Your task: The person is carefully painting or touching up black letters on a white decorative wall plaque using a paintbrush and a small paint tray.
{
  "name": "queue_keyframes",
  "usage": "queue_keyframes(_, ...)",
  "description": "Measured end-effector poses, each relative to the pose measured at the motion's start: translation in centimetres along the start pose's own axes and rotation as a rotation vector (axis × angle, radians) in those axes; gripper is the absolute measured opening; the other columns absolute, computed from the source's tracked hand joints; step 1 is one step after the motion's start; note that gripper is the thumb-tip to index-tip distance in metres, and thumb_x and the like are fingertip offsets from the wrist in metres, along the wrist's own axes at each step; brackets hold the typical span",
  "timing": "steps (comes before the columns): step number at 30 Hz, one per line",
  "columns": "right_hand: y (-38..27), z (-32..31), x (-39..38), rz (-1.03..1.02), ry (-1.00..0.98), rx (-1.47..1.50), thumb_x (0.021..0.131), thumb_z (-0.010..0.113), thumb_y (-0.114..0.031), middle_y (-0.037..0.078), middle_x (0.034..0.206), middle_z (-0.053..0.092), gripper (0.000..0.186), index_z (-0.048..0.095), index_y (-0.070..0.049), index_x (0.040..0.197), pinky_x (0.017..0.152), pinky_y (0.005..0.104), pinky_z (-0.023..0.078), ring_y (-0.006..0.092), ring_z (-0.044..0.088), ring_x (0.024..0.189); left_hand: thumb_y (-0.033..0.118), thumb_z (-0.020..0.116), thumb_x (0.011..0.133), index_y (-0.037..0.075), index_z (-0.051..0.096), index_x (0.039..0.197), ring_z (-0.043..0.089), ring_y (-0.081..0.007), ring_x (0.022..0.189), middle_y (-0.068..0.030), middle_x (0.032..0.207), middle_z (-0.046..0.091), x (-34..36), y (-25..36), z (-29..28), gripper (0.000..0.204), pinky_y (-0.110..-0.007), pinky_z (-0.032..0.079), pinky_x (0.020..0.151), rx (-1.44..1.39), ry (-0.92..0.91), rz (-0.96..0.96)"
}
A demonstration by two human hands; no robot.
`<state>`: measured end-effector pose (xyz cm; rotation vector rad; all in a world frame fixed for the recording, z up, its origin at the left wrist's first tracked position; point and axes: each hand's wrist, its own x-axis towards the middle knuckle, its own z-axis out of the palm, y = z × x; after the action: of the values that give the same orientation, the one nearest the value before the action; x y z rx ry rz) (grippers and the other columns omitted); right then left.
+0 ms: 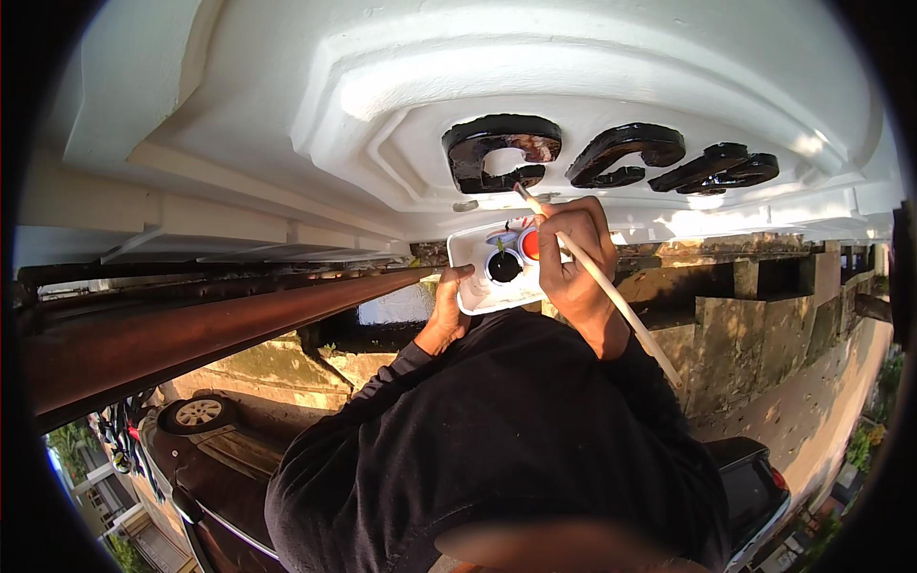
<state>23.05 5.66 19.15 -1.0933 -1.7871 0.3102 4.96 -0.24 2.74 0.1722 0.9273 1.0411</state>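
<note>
My right hand (580,267) grips a paintbrush with a long pale wooden handle (626,310). Its tip touches or nearly touches the lower end of the leftmost raised black character (468,158) on the white moulded wall (401,62). That character shows reddish-brown patches among glossy black. Below it, my left hand (447,310) holds a white plastic tub (468,294) by its left side, thumb over the rim. Inside the tub stand a small round pot of black paint (504,267) and a red-topped or red-filled pot (531,245), the latter partly hidden by my right hand.
More raised black characters (630,153) continue to the right. A thick reddish-brown pipe or beam (229,320) runs in from the left, close to my left hand. Far below lie a stained concrete ledge (735,353), a dark car (220,449) and another vehicle (750,487).
</note>
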Motion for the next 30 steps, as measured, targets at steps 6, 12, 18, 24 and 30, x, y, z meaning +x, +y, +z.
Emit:
queue_keyframes(6, -0.3, 0.3, 0.1, 0.038, 0.027, 0.119, 0.082, 0.07, 0.01, 0.016, 0.089, 0.064, 0.016, 0.059, 0.0, 0.087, 0.069, 0.0355, 0.053, 0.0303, 0.065, 0.083, 0.038, 0.067, 0.083, 0.005, 0.053, 0.133, 0.062, -0.0275, 0.11, -0.0122, 0.119, 0.063, -0.2, 0.3, 0.3, 0.062, -0.043, 0.05, 0.098, -0.017, 0.005, -0.012)
queue_keyframes(12, 0.2, 0.8, 0.6, 0.087, 0.059, 0.253, 0.084, 0.069, 0.011, 0.015, 0.094, 0.064, 0.016, 0.058, -0.001, 0.089, 0.07, 0.0328, 0.053, 0.0222, 0.065, 0.08, 0.038, 0.067, 0.083, 0.005, 0.053, 0.133, 0.063, -0.0271, 0.108, -0.0117, 0.116, 0.063, -0.6, 0.9, 0.8, 0.061, -0.044, 0.052, 0.095, 0.045, 0.047, 0.011)
queue_keyframes(18, 1.4, 0.3, -0.1, 0.078, 0.101, 0.209, 0.084, 0.066, 0.012, 0.016, 0.093, 0.062, 0.016, 0.058, 0.0, 0.09, 0.072, 0.0309, 0.053, 0.0234, 0.065, 0.081, 0.035, 0.066, 0.084, 0.005, 0.05, 0.136, 0.062, -0.0287, 0.111, -0.0116, 0.122, 0.062, -0.7, 1.5, 1.2, 0.062, -0.045, 0.051, 0.097, 0.043, 0.034, -0.014)
queue_keyframes(24, 0.9, 1.3, 0.7, 0.13, 0.171, 0.354, 0.082, 0.068, 0.012, 0.012, 0.085, 0.062, 0.018, 0.057, -0.001, 0.087, 0.066, 0.0341, 0.051, 0.0251, 0.064, 0.079, 0.035, 0.065, 0.083, 0.004, 0.049, 0.137, 0.06, -0.0309, 0.117, -0.0127, 0.128, 0.061, -0.5, 1.5, 1.0, 0.064, -0.046, 0.049, 0.101, 0.041, -0.012, 0.022)
queue_keyframes(30, 0.5, 0.7, 1.0, 0.136, 0.187, 0.403, 0.081, 0.068, 0.012, 0.012, 0.089, 0.061, 0.019, 0.058, -0.002, 0.09, 0.069, 0.0318, 0.053, 0.0235, 0.066, 0.082, 0.036, 0.064, 0.085, 0.004, 0.049, 0.138, 0.061, -0.0309, 0.115, -0.013, 0.125, 0.063, -0.3, 1.5, 0.4, 0.063, -0.046, 0.049, 0.099, 0.07, -0.015, -0.004)
